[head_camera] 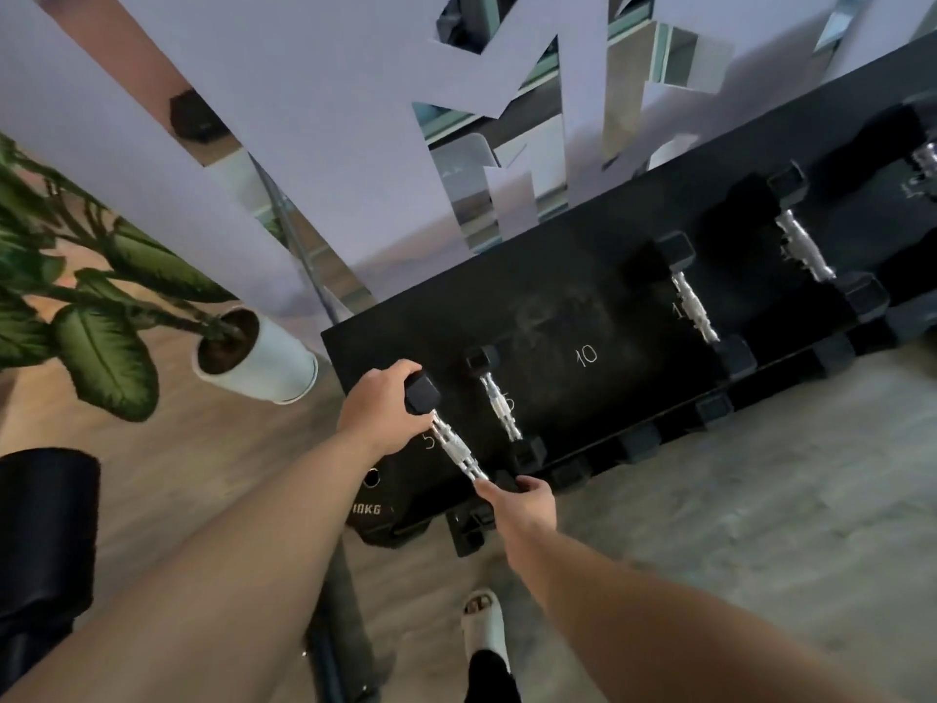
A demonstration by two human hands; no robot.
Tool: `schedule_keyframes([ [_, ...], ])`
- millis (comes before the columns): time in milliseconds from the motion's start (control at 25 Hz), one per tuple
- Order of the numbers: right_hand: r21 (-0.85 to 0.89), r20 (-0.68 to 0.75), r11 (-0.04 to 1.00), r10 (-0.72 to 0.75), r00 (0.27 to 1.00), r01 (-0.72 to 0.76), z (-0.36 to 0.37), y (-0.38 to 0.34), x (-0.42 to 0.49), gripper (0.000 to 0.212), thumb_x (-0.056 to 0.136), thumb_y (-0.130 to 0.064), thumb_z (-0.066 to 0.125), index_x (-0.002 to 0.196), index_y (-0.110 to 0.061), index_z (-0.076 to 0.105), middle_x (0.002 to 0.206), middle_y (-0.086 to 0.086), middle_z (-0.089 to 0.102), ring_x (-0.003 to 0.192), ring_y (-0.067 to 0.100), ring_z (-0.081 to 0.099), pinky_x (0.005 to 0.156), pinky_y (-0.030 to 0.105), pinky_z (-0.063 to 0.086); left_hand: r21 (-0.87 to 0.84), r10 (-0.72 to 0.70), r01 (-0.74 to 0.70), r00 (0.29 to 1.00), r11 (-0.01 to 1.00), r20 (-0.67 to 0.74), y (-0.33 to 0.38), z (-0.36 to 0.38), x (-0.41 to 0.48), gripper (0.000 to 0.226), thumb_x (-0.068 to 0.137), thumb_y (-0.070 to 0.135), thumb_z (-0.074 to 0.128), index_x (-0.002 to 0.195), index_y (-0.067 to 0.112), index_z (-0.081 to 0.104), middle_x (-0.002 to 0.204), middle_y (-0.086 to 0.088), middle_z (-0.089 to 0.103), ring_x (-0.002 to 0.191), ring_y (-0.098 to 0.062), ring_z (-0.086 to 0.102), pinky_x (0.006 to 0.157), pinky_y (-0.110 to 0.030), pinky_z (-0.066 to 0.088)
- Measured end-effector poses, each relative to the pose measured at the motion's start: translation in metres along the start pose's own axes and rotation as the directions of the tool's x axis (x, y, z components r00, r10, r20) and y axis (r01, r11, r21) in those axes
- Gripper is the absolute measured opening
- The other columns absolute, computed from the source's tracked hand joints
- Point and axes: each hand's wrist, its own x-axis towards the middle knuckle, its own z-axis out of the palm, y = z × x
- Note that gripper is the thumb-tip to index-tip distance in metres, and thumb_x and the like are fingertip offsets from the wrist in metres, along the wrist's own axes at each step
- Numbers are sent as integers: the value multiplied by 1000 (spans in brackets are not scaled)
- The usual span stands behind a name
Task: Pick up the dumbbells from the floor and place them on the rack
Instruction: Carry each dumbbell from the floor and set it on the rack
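A leafy plant (76, 301) in a white pot (263, 355) is seen at the left (on the wooden floor (213, 449)). A black weight plate (385, 515) marked 10KG is partly hidden low down, near a pale sandal (484, 624).

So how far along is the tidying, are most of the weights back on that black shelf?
Partly. Three dumbbells already lie on the rack, with a fourth just visible at the far right edge. In hand: the left hand and right hand hold another dumbbell by its ends over the slot marked 5. The 10 slot is bare. No floor dumbbells show here.
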Motion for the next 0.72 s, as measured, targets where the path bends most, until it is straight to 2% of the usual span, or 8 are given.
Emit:
schedule_keyframes([
  [80,4,-30,1000,27,999,-27,28,5,11,71,76,-33,91,135,-17,54,95,-4,61,70,10,60,57,25,46,25,27,-27,999,999,20,-29,10,22,71,81,33,87,143,25,54,123,-5,68,109,-26,66,85,-35,57],
  [160,16,-82,999,33,996,-32,55,13,21,71,77,-33,90,135,-17,54,102,-2,63,70,8,59,56,23,44,25,60,-61,998,998,35,-55,22,43,72,82,33,86,145,26,53,126,-4,68,113,-26,65,83,-33,53],
  [280,33,-165,999,38,986,-33,91,29,34,74,76,-35,90,137,-17,53,116,1,64,78,10,61,71,27,49,0,109,-109,991,994,80,-87,38,70,77,80,33,87,147,28,50,128,-4,67,116,-26,65,91,-37,55],
  [360,52,-227,997,59,972,-49,118,40,42,76,76,-39,90,139,-17,52,122,4,63,84,15,64,72,30,52,3,146,-148,982,989,121,-105,48,90,79,80,34,88,148,30,49,129,-4,67,117,-25,65,95,-38,56],
  [440,49,-290,997,76,954,-64,140,46,47,78,76,-43,89,140,-18,52,129,6,59,88,18,65,78,34,57,10,189,-193,970,981,152,-118,59,108,79,80,34,88,148,31,49,132,-3,66,120,-25,64,97,-39,55],
  [600,41,-340,993,118,933,-111,160,50,52,67,85,-38,83,142,-19,52,146,12,39,82,19,59,85,36,54,-13,237,-238,957,971,168,-133,76,128,78,81,31,88,148,31,48,134,-3,65,123,-26,63,98,-39,54],
  [640,24,-342,993,115,933,-114,163,51,53,66,87,-36,82,144,-18,53,147,12,35,88,22,61,91,37,54,-18,245,-246,954,969,174,-137,79,132,78,80,32,88,148,30,48,134,-3,64,122,-26,63,97,-40,55],
  [720,-72,-335,990,88,938,-119,168,53,54,64,88,-33,79,146,-23,53,148,10,32,114,31,57,101,38,51,-12,279,-282,940,959,197,-146,85,138,79,79,32,88,147,27,48,137,-2,61,125,-27,60,100,-43,55],
])
